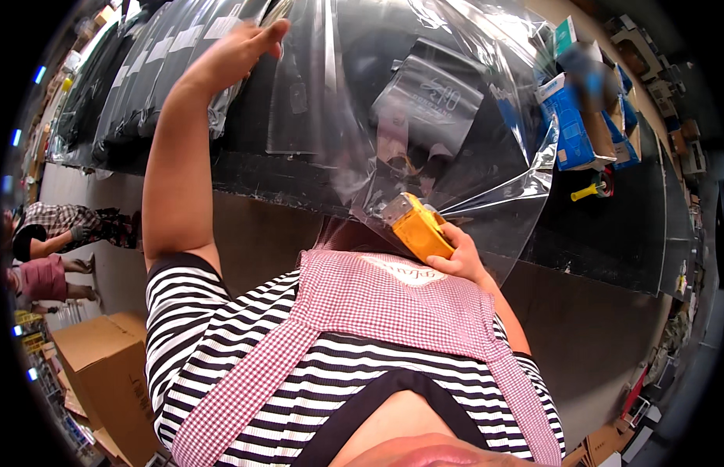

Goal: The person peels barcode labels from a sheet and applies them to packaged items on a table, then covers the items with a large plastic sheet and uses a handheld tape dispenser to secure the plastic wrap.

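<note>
My right hand (459, 261) is wrapped round a yellow handheld tool (420, 227) with a grey metal end, close to the apron at the table's near edge. That metal end is against or just over a large clear plastic sheet (498, 191) spread on the dark table; I cannot tell if it touches. Beneath the plastic lies a flat grey-black bag (432, 93) with white printing. Stretched out to the far left, my left hand (249, 47) has its visible fingers apart, next to a row of dark packages (163, 58) in clear wrapping.
Blue cardboard boxes (572, 124) stand at the right of the table (611, 233), with a yellow-handled tool (586, 191) in front. A big brown carton (105, 373) is on the floor at lower left. Other people (54, 241) are farther left.
</note>
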